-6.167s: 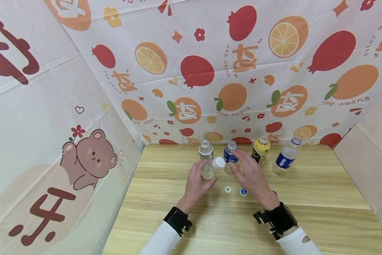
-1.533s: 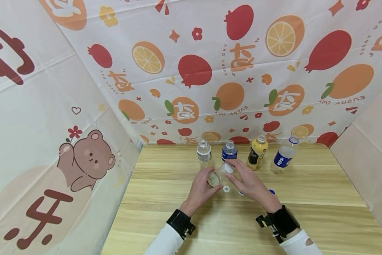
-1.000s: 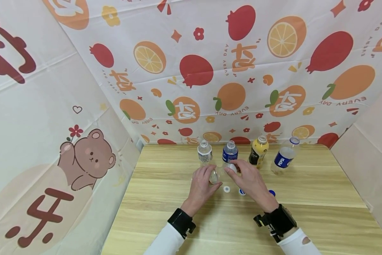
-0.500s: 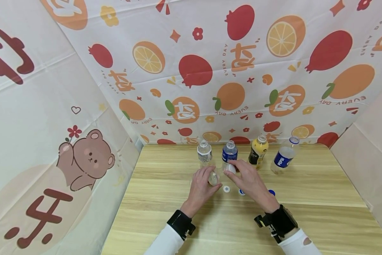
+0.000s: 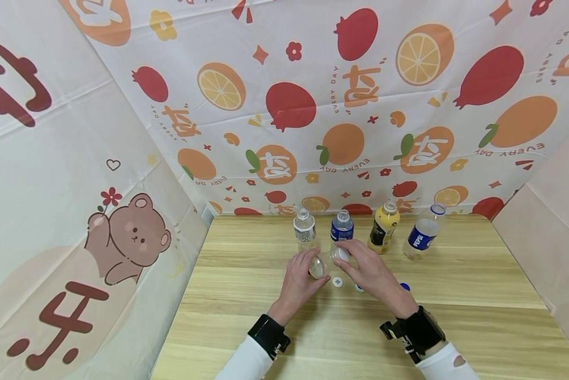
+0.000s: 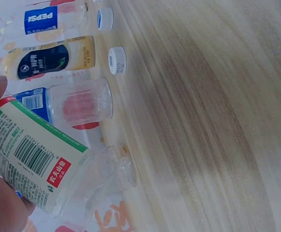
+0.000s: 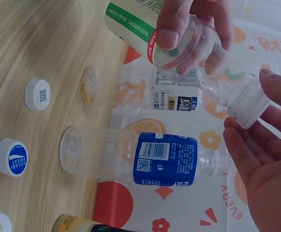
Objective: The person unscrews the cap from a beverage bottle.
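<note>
My left hand (image 5: 297,277) grips a clear plastic bottle (image 7: 135,26) with a green, white and red label, its fingers and thumb round the body. The bottle is tilted, its neck pointing to the right. On that neck is a white ribbed cap (image 7: 246,104), which my right hand (image 5: 372,269) pinches between thumb and fingertips. In the left wrist view the label (image 6: 31,150) with its barcode faces the camera, while the cap is out of that frame.
Uncapped bottles stand along the back: a clear one (image 5: 305,228), a blue-labelled Pocari Sweat (image 5: 342,230), a yellow one (image 5: 384,227) and a Pepsi bottle (image 5: 424,235). Loose on the wooden table (image 5: 246,301) lie a white cap (image 7: 37,94), a Pocari Sweat cap (image 7: 11,157) and a blue cap (image 5: 405,286).
The labelled bottle has come slightly nearer and rightward since the oldest frame. My right hand, then apart from the cap, took hold of it, and its fingers have shifted round it.
</note>
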The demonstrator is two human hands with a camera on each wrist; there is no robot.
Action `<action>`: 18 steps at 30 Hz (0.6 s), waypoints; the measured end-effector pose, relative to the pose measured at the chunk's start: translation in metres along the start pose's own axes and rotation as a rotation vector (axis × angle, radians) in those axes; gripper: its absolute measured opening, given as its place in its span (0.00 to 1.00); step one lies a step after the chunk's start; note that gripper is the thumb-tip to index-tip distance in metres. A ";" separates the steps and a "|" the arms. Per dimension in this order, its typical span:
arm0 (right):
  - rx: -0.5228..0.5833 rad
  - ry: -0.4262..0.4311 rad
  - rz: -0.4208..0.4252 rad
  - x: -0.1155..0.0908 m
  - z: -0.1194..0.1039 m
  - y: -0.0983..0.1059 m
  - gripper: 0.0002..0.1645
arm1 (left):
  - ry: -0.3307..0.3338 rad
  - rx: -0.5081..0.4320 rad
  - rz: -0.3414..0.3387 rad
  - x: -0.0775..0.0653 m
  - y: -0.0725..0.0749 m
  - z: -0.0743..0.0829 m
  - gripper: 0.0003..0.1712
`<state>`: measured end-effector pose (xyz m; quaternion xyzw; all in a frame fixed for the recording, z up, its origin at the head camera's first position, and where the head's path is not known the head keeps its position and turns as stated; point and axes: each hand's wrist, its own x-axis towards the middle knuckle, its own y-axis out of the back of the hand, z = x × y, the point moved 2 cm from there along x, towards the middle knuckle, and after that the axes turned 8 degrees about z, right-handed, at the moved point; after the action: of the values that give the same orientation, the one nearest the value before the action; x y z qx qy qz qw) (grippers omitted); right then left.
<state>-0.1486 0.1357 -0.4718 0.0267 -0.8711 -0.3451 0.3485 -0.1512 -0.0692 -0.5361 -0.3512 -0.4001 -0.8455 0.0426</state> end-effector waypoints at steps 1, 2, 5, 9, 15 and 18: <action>0.007 -0.003 -0.007 0.000 0.000 0.000 0.26 | -0.001 -0.005 0.001 0.000 0.000 0.000 0.44; 0.012 -0.005 -0.015 0.000 0.000 0.001 0.26 | -0.004 -0.009 0.002 0.000 0.000 0.000 0.44; 0.031 -0.012 -0.040 0.000 0.000 0.001 0.25 | -0.002 -0.025 -0.006 0.000 0.000 0.000 0.44; 0.046 -0.005 -0.057 -0.001 0.000 0.002 0.27 | 0.007 -0.035 -0.027 -0.001 0.000 -0.001 0.44; 0.042 -0.076 -0.039 -0.002 0.000 0.001 0.34 | 0.005 -0.031 -0.029 0.000 -0.001 -0.001 0.44; 0.001 -0.177 -0.022 -0.003 0.001 0.001 0.36 | -0.006 -0.011 -0.016 0.001 0.000 0.000 0.44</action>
<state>-0.1465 0.1374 -0.4735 0.0058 -0.8983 -0.3495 0.2663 -0.1514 -0.0688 -0.5357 -0.3506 -0.3983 -0.8470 0.0326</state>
